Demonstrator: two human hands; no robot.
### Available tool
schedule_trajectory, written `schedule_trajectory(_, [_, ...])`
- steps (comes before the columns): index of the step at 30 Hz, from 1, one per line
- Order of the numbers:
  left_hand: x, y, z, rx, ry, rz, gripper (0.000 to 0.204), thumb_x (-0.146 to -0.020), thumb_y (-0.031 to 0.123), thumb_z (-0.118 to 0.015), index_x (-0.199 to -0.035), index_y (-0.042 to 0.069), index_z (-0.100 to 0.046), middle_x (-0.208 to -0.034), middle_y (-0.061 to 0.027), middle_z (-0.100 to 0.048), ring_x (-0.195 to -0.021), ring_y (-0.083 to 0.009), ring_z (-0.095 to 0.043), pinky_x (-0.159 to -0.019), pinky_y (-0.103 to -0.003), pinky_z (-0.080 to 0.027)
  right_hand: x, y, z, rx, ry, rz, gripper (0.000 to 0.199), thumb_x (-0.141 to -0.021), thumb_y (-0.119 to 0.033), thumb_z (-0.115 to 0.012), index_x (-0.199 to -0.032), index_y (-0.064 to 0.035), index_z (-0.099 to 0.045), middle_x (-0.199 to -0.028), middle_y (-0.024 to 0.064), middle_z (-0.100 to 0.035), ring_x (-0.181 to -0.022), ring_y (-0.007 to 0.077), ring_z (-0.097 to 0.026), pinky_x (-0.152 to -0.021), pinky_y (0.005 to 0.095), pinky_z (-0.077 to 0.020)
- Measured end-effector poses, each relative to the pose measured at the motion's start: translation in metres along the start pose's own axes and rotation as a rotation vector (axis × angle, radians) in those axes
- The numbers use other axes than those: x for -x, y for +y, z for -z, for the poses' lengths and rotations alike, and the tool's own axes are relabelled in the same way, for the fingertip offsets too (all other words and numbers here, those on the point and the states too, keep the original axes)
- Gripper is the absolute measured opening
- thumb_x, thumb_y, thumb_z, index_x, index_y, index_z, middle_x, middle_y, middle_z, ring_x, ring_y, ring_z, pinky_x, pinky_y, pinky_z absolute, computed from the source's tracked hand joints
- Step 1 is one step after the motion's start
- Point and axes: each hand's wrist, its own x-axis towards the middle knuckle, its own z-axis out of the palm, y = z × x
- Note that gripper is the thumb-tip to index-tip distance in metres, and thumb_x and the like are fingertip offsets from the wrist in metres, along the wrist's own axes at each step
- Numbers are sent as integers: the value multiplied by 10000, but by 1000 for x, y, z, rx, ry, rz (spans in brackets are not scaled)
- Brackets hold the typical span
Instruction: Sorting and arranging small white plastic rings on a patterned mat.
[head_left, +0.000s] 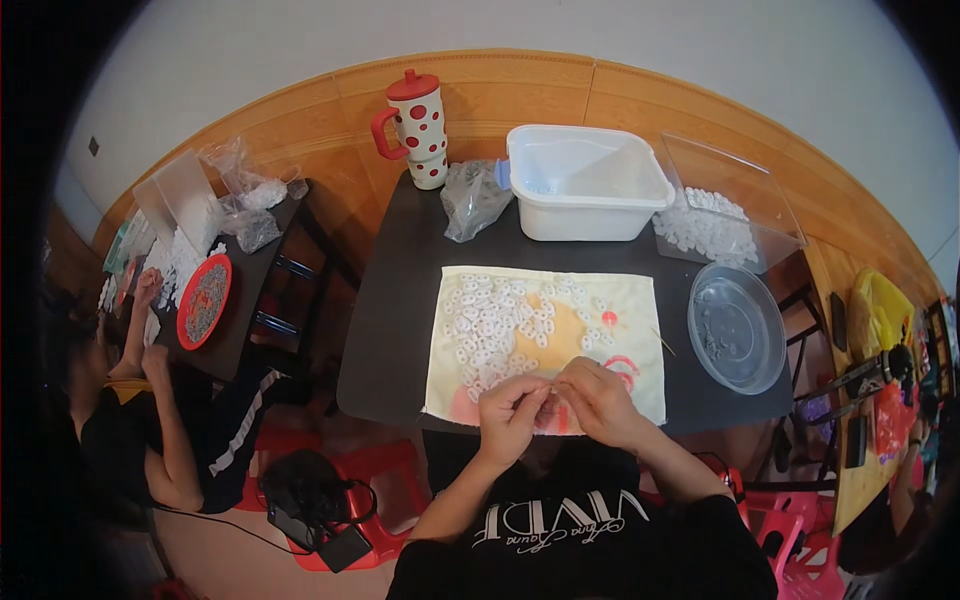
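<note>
My left hand (510,418) and my right hand (602,402) meet over the near edge of a pale yellow cloth (645,300). Both have their fingertips pinched close together. Whatever sits between them is too small to make out. Many small white oval plastic pieces (485,325), seemingly with two holes each, lie spread over the left half of the cloth, and a few are scattered toward its right. A thin, yellowish stick-like tool (664,342) rests at the cloth's right edge. Right of that, a round clear plastic dish (740,345) contains small greyish bits.
Along the back stand a polka-dot tumbler (420,130), a crumpled clear bag (475,200), a white tub (590,215) and a clear box of white pieces (705,228). Another person (150,430) sits at a left table with a red dish (190,335). Red stools (385,485) stand below.
</note>
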Motion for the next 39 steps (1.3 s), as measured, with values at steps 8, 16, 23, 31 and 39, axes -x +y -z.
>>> schedule_trajectory(8, [-1,-5,1,-21,-3,18,92,-943,-29,-619,-967,-42,-707,-856,-55,-700,-713,-80,-621,-628,-218,-492,-2,1,13,30,124,41,204,-836,103,-619,-1027,36,-642,-931,157,-630,-814,305,-634,-704,355,-500])
schedule_trajectory(16, [-3,-5,0,-22,-33,-28,91,-964,1,-606,-961,-42,-687,-773,-42,-664,-639,-72,-603,-559,-212,-478,-8,3,10,121,25,175,232,-782,103,-655,-1000,24,-643,-917,159,-610,-839,326,-619,-711,370,-502])
schedule_trajectory(23, [0,-5,2,70,-16,34,81,-944,-29,-625,-982,-51,-693,-815,-62,-685,-654,-88,-618,-557,-220,-496,-2,1,-2,35,58,65,206,-811,117,-631,-992,23,-610,-896,162,-594,-813,320,-611,-699,364,-490])
schedule_trajectory(31, [-2,-10,4,167,-28,54,113,-966,32,-628,-1029,-33,-695,-841,-67,-694,-677,-96,-639,-582,-218,-505,8,-2,-5,-194,167,-105,267,-850,111,-635,-1098,17,-605,-939,104,-650,-846,186,-647,-769,290,-518])
schedule_trajectory(39, [-8,-8,10,238,-100,23,130,-914,-18,-668,-1038,-43,-698,-879,-86,-699,-710,-114,-639,-631,-230,-500,10,14,-17,-457,190,-169,373,-874,104,-626,-1219,-18,-553,-954,75,-650,-874,145,-644,-768,288,-517])
